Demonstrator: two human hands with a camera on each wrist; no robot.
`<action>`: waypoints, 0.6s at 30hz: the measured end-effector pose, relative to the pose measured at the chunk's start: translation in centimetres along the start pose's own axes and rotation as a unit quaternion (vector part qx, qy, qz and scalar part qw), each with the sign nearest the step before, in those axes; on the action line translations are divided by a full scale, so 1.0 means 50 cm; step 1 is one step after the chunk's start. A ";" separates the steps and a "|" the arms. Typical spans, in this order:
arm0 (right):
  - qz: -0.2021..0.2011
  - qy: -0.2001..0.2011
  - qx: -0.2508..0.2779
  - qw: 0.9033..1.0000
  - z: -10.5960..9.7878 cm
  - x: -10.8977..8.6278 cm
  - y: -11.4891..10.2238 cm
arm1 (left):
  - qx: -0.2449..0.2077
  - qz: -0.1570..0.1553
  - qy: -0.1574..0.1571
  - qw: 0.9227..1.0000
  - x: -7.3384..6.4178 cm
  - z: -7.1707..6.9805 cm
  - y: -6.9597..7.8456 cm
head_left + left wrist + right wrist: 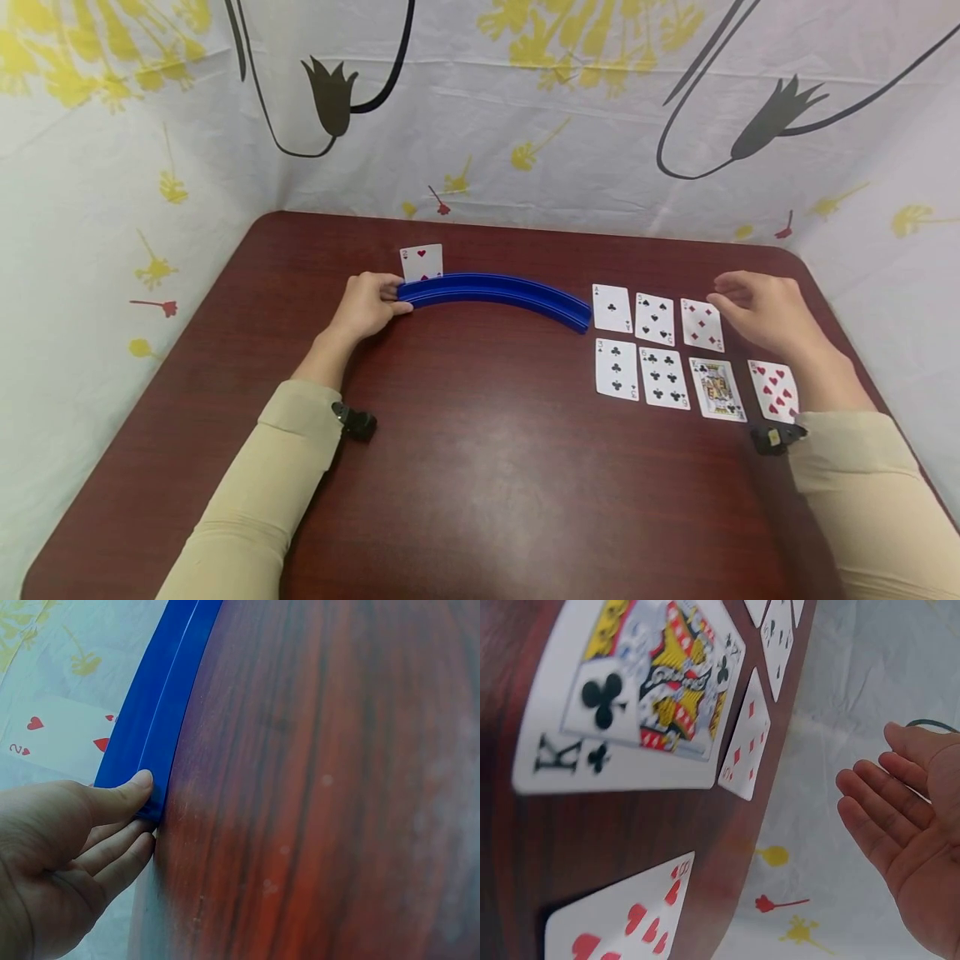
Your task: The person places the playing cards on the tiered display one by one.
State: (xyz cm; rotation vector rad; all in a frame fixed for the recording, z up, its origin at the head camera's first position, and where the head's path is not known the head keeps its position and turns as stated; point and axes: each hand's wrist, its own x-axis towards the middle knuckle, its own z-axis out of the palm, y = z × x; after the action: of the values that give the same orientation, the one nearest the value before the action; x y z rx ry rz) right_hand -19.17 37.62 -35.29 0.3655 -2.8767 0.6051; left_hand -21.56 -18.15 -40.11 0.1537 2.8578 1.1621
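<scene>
My left hand [363,307] pinches the left end of a blue curved card holder [495,288], thumb on the near side. Behind that end shows a two of hearts [422,261], its lower edge hidden by the holder. In the left wrist view the thumb lies on the blue wall and the other fingers curl under the end. My right hand [772,308] hovers with loosely bent fingers and holds nothing. It is nearest to the five of diamonds [702,325], and the eight of hearts [774,392] lies below the wrist.
Face-up playing cards lie in two rows right of the holder. The ace of clubs [612,308] is close to the holder's right end, beside a black five [655,318]. In front are the three of clubs [617,369], six of clubs [664,377] and king of clubs [717,389].
</scene>
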 end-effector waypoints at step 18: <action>-0.012 -0.027 -0.032 0.999 -0.002 -0.029 0.037 | 0.000 0.000 -0.004 1.000 0.000 -0.001 0.000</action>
State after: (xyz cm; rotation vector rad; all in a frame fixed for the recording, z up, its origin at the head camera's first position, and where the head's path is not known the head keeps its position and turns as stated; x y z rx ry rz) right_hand -18.29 39.61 -36.23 0.4110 -2.9307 0.5056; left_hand -21.58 -18.18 -40.05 0.1565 2.8515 1.1582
